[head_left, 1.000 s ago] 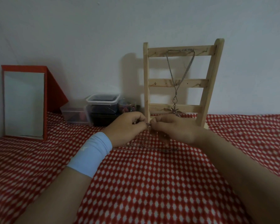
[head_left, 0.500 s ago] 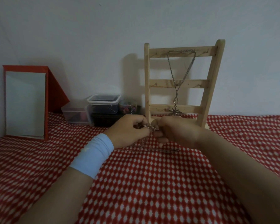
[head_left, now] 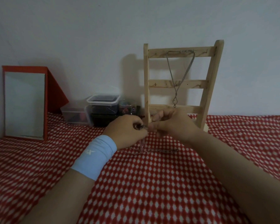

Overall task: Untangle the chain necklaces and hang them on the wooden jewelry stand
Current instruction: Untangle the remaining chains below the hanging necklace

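A chain (head_left: pixel 141 147) is pinched between the left hand (head_left: pixel 125 132) and right hand (head_left: pixel 173 125), fingers curled, held together before the stand (head_left: pixel 146 81); its slack is trailed onto the cloth (head_left: pixel 152 183).

Both forearms reach in from the near edge and converge toward the middle. The left hand (head_left: pixel 125 132), with a light blue wristband (head_left: pixel 94 157) on its wrist, lies knuckles up, its fingers curled and pinching a chain necklace (head_left: pixel 141 145). The right hand (head_left: pixel 174 125) meets it fingertip to fingertip, thumb and curled fingers pinching the same chain.
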Demonstrator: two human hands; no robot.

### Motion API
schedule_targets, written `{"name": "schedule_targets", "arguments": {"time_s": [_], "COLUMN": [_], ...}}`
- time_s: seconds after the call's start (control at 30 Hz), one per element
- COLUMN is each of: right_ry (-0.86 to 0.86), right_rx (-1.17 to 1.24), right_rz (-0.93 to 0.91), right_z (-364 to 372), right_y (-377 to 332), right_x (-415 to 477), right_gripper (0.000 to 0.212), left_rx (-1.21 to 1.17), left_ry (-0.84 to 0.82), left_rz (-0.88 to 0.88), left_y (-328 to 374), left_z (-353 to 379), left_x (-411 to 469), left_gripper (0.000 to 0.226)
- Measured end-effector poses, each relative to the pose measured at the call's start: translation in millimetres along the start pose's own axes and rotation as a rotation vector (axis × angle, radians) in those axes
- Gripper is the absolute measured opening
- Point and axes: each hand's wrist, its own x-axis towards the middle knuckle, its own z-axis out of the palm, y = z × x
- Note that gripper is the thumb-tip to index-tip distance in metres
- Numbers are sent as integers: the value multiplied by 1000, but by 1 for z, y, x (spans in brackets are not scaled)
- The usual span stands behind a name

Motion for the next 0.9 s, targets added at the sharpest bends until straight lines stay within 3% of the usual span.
{"name": "schedule_targets", "arguments": {"time_s": [0.1,0.27,0.4,0.57,0.63,0.8,0.9], "right_ry": [29,-89,-94,-82,-59,-23,4], "right_rx": [127,380,441,433,396,314,177], "right_rz": [117,332,344,363,371,377,366], "right_z": [-7,-13,-11,-13,-11,-6,-4], "right_y": [-2,-3,-6,-8,-7,-4,-3], "right_x": [4,9,10,9,9,5,3], "right_gripper": [16,27,26,31,26,10,17], "left_rx": [-103,-160,-275,-392,-322,169,132], "left_ry": [128,108,71,202,251,315,329], "left_rz": [61,106,115,124,139,275,329], "left_y": [-3,-3,-1,2,-2,-4,-6], "left_z": [-1,-2,0,7,7,9,16], "left_x": [0,-1,-3,-4,-4,-5,-3], "left_gripper": [8,11,29,16,12,8,11]}}
